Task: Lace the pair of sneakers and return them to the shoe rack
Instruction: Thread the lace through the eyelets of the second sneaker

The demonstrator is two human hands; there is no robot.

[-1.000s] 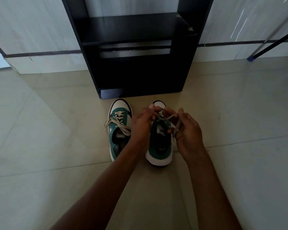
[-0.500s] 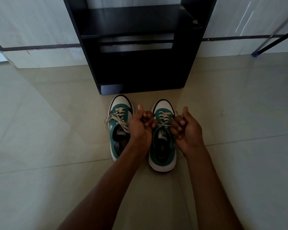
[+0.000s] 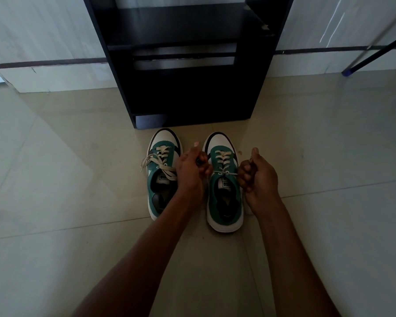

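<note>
1. Both hands have drawn apart since a second ago; left hand [image 3: 191, 170] and right hand [image 3: 258, 173] are fisted on the lace [image 3: 224, 173] ends of the right sneaker [image 3: 224, 191], near the shoe rack [image 3: 188, 88].
2. Left sneaker [image 3: 161, 175] sits beside it on the floor [image 3: 55, 179], already tied.
3. Lace looks soft and limp; grip near the knot.
4. Tongue labels are unreadable.

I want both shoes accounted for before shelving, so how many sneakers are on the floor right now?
2. One green-and-white lace-up sneaker sits left, beside the left hand; the other green-and-white sneaker sits between both hands, right hand alongside. None seem hidden.
</note>
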